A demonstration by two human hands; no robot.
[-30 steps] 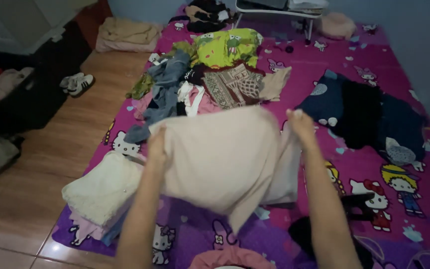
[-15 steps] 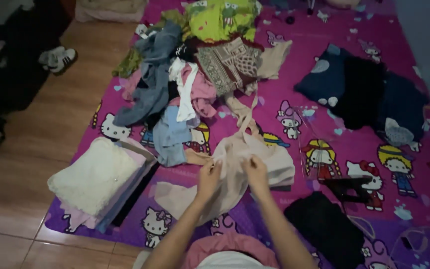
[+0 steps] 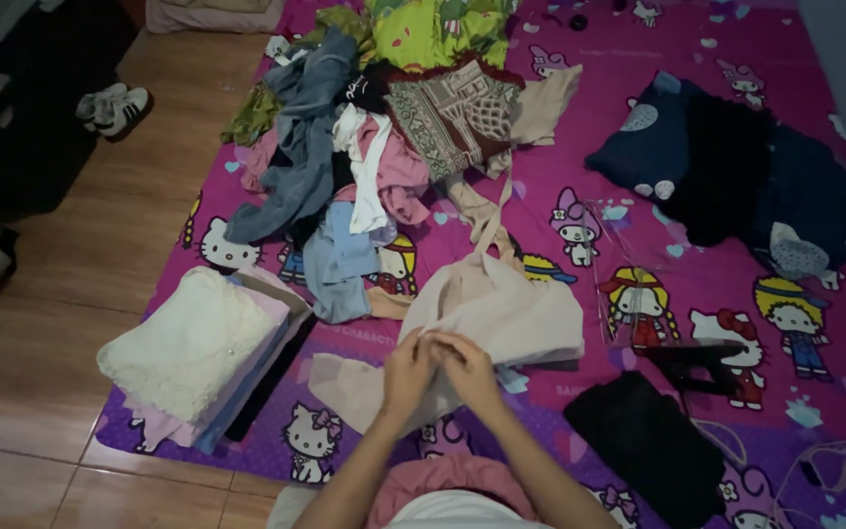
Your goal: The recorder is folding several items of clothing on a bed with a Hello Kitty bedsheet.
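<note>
A pale beige garment lies bunched on the magenta cartoon-print mat right in front of me. My left hand and my right hand sit side by side, fingers closed on the garment's near edge. The cloth spreads out left and right beneath both hands. To my left rests a stack of folded clothes with a cream knitted piece on top.
A heap of mixed unfolded clothes lies further up the mat. Dark garments sit at the right, a black piece near my right arm, wire hangers beside it. Wooden floor with sneakers is left.
A second ago I held the beige garment up, spread wide between raised hands. It has come down onto the mat and my hands have drawn together on its near edge.
</note>
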